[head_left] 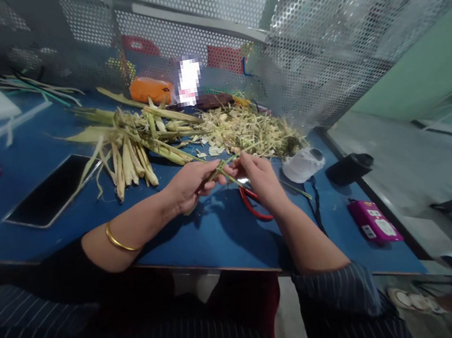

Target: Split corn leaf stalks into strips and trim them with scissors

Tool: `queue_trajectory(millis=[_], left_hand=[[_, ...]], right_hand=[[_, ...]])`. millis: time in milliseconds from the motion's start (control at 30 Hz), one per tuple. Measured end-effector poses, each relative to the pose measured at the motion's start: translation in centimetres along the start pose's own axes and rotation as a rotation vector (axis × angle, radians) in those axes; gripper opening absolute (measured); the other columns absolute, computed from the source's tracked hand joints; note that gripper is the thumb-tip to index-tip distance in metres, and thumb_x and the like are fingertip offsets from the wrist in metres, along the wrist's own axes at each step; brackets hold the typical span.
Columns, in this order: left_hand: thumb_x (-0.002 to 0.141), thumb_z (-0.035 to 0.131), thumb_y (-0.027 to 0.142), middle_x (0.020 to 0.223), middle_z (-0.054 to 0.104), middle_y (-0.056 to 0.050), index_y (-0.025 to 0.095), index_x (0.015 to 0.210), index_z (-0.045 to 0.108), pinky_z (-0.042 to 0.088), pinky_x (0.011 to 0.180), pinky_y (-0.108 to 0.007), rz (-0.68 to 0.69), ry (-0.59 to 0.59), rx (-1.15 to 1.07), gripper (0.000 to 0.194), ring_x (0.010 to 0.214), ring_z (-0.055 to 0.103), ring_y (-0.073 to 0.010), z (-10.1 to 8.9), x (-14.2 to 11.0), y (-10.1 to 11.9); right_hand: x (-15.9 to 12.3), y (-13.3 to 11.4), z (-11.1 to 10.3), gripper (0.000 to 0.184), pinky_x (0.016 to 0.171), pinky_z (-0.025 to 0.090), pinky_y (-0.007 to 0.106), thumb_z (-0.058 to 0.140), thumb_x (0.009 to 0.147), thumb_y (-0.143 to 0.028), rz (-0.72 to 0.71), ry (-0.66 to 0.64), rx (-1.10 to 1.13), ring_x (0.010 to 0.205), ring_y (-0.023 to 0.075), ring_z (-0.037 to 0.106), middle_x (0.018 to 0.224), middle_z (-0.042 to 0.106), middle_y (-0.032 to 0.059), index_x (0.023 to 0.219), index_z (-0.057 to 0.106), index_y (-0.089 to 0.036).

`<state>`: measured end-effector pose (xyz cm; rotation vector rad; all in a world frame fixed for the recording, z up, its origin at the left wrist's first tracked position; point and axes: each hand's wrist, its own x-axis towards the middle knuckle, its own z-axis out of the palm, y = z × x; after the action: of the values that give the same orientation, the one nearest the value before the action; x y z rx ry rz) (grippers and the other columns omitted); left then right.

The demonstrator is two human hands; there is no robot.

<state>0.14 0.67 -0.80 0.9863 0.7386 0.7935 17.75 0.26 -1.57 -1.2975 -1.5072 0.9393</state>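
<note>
Both of my hands meet over the blue table (203, 237), working on thin green plant strips (231, 175). My left hand (196, 181) is closed, pinching the strips between thumb and fingers. From the right side, my right hand (259, 177) pinches the same strips near their crossing. Under my right hand lies a pair of scissors with red handles (253, 208), partly hidden. Just beyond my hands sit a bundle of pale dried stalks (130, 157) and a heap of shredded plant scraps (240, 128).
A dark phone (55, 190) lies at left. At right are a white roll in plastic (302, 165), a black cylinder (351, 168) and a purple packet (375, 221). An orange pouch (151, 90) stands before the perforated metal screen (192, 29).
</note>
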Motion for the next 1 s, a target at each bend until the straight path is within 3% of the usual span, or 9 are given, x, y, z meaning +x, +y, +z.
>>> queue_trajectory(millis=[100,167,300,533,633,700,767,833,1000], left_hand=[[0.090,0.053,0.033,0.067,0.053,-0.001,0.012,0.076,0.065,0.016,0.039,-0.020,0.021,0.050,-0.062,0.028,0.043,0.027,-0.0037,-0.5,0.2,0.3],[0.090,0.053,0.032,0.066,0.051,0.000,0.012,0.076,0.065,0.014,0.038,-0.019,0.002,0.048,-0.090,0.027,0.042,0.024,-0.0030,-0.7,0.3,0.5],[0.090,0.053,0.030,0.063,0.046,0.002,0.012,0.076,0.066,0.010,0.037,-0.020,-0.063,0.035,-0.118,0.025,0.040,0.016,-0.0022,-0.8,0.3,0.7],[0.089,0.054,0.027,0.062,0.049,0.002,0.011,0.080,0.068,0.014,0.036,-0.018,-0.036,0.037,-0.207,0.023,0.037,0.019,-0.0010,-1.2,0.5,0.7],[0.091,0.054,0.027,0.067,0.057,0.000,0.010,0.084,0.070,0.021,0.035,-0.016,-0.017,0.050,-0.277,0.024,0.038,0.028,-0.0011,-1.2,0.5,0.8],[0.092,0.053,0.025,0.071,0.063,-0.003,0.009,0.087,0.071,0.035,0.041,-0.015,-0.030,0.070,-0.314,0.024,0.045,0.045,-0.0032,-1.0,0.4,0.9],[0.087,0.057,0.016,0.076,0.067,-0.005,0.008,0.088,0.072,0.045,0.053,-0.016,-0.038,0.068,-0.333,0.017,0.059,0.058,-0.0069,-0.7,0.3,0.8],[0.080,0.061,0.006,0.079,0.070,-0.007,0.007,0.087,0.072,0.048,0.061,-0.016,-0.018,0.044,-0.330,0.013,0.070,0.064,-0.0094,-0.5,0.3,0.6],[0.074,0.067,0.003,0.079,0.071,-0.008,0.006,0.086,0.073,0.049,0.065,-0.018,-0.005,0.043,-0.305,0.014,0.070,0.065,-0.0104,-0.3,0.4,0.1]], right_hand=[[-0.5,-0.7,-0.7,0.042,0.060,0.042,0.026,0.046,0.092,-0.053,-0.118,-0.223,-0.201,0.055,0.0124,0.055,0.060,0.060,-0.0014,0.071,0.059,-0.019],[-0.8,-1.1,-1.0,0.033,0.058,0.037,0.025,0.050,0.093,-0.043,-0.237,-0.230,-0.342,0.055,0.0111,0.050,0.059,0.055,-0.0031,0.070,0.059,-0.020],[-0.8,-1.6,-1.7,0.022,0.057,0.034,0.024,0.052,0.092,-0.028,-0.361,-0.140,-0.510,0.057,0.0112,0.048,0.060,0.055,-0.0028,0.075,0.063,-0.020],[-0.5,-1.0,-1.8,0.022,0.066,0.040,0.027,0.049,0.094,-0.028,-0.462,-0.010,-0.710,0.071,0.0162,0.058,0.077,0.065,0.0035,0.084,0.067,-0.020],[-1.0,-0.8,-1.3,0.021,0.078,0.043,0.034,0.049,0.094,-0.030,-0.655,0.169,-0.799,0.090,0.0212,0.059,0.100,0.066,0.0093,0.104,0.066,-0.021],[-1.4,-0.8,-0.7,0.023,0.082,0.041,0.036,0.053,0.093,-0.028,-0.826,0.243,-0.871,0.092,0.0217,0.058,0.101,0.065,0.0090,0.113,0.064,-0.024],[-1.9,-0.9,-0.1,0.025,0.080,0.039,0.036,0.052,0.092,-0.023,-0.991,0.168,-0.974,0.084,0.0192,0.056,0.092,0.065,0.0058,0.115,0.062,-0.025],[-2.1,-1.0,0.6,0.026,0.079,0.037,0.035,0.050,0.093,-0.018,-1.110,0.038,-1.100,0.082,0.0181,0.053,0.089,0.065,0.0046,0.116,0.061,-0.023],[-2.2,-1.1,1.9,0.023,0.081,0.034,0.037,0.044,0.096,-0.016,-1.178,-0.038,-1.347,0.086,0.0201,0.049,0.089,0.063,0.0073,0.111,0.061,-0.015]])
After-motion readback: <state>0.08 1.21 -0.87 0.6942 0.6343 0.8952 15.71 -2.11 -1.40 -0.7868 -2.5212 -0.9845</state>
